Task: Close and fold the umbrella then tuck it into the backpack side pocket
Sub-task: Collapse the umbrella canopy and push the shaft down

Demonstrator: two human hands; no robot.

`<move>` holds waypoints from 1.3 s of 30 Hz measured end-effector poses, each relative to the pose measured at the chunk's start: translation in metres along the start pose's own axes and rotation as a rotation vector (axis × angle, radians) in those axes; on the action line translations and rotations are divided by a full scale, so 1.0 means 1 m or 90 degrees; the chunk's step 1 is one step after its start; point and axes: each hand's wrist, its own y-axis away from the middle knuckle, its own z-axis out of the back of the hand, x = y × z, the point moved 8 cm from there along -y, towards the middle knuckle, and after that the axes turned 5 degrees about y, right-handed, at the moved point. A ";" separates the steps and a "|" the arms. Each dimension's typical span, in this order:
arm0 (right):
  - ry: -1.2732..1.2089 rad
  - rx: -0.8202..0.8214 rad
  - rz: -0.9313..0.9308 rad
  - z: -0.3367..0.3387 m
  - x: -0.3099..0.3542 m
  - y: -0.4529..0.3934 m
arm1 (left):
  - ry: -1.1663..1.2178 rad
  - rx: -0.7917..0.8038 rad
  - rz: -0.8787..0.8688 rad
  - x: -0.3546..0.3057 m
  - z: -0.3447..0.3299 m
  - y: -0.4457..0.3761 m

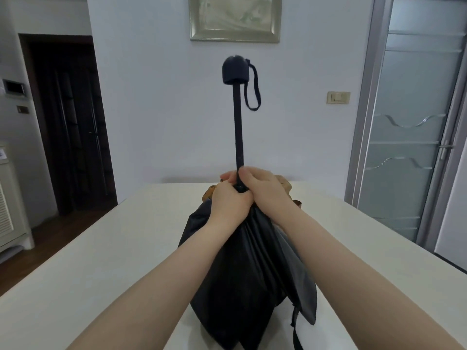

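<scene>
Item one: umbrella (249, 269), black, held upside down over the table (106, 261), handle end up. We record its parts as follows.

Canopy: dark, slightly glossy fabric, collapsed and hanging in loose unrolled folds that spread wider toward the bottom edge of the view. One panel on the right reads greyer than the rest. A narrow black strap (295, 322) dangles from the fabric near the lower right.

Shaft (238, 127): thin, black, fully extended, rising almost upright from between our hands with a slight lean to the left.

Handle (233, 70): short, rounded, black cap at the top of the shaft, seen against the white wall (151, 97). A black wrist loop (255, 92) hangs from its right side.

Grip: our left hand (228, 200) and right hand (265, 192) are pressed together, both clamped around the gathered neck of the canopy where the shaft emerges; the right thumb lies against the shaft.

Item two: a tan object (284, 181) shows partly behind our hands on the far part of the table; we cannot tell what it is.

Surroundings: framed picture (235, 18) on the wall above, light switch (338, 97) to the right, frosted glass door (409, 122) far right, dark doorway (68, 117) left.
</scene>
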 end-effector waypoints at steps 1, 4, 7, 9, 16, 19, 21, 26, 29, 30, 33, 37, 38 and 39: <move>-0.011 0.003 -0.006 0.000 -0.004 0.002 | 0.009 0.000 0.006 0.001 0.000 0.000; -0.074 -0.013 -0.010 0.008 0.000 -0.001 | 0.010 0.014 0.006 0.001 -0.003 0.001; -0.089 -0.046 0.018 0.025 0.026 -0.015 | -0.007 0.028 0.021 -0.002 -0.010 0.004; -0.049 -0.066 0.077 0.031 0.046 -0.022 | -0.019 0.043 0.022 -0.004 -0.016 0.005; 0.021 -0.083 0.088 0.034 0.045 -0.011 | -0.037 0.056 0.011 -0.008 -0.020 0.005; 0.081 -0.019 0.011 0.023 0.015 -0.001 | -0.013 0.052 0.017 -0.004 -0.015 0.003; 0.094 0.004 -0.010 0.019 0.001 0.004 | 0.002 0.052 0.018 -0.003 -0.013 0.002; 0.189 0.054 -0.026 0.022 0.002 0.015 | 0.008 0.056 0.015 -0.004 -0.014 0.005; 0.449 0.075 -0.040 0.032 0.018 0.016 | -0.004 0.060 0.031 -0.001 -0.013 0.004; 0.476 0.011 -0.034 0.046 0.031 0.012 | -0.009 0.059 0.040 0.000 -0.013 0.004; 0.415 -0.261 0.027 0.088 0.081 0.003 | -0.027 0.055 0.048 0.001 -0.014 0.003; 0.428 -0.198 0.127 0.066 0.109 -0.022 | -0.027 0.064 0.048 -0.003 -0.018 0.006; 0.436 -0.144 0.125 0.056 0.107 -0.027 | -0.025 0.066 0.047 -0.004 -0.020 0.006; 0.442 -0.095 0.105 0.048 0.103 -0.031 | -0.025 0.069 0.044 -0.005 -0.020 0.006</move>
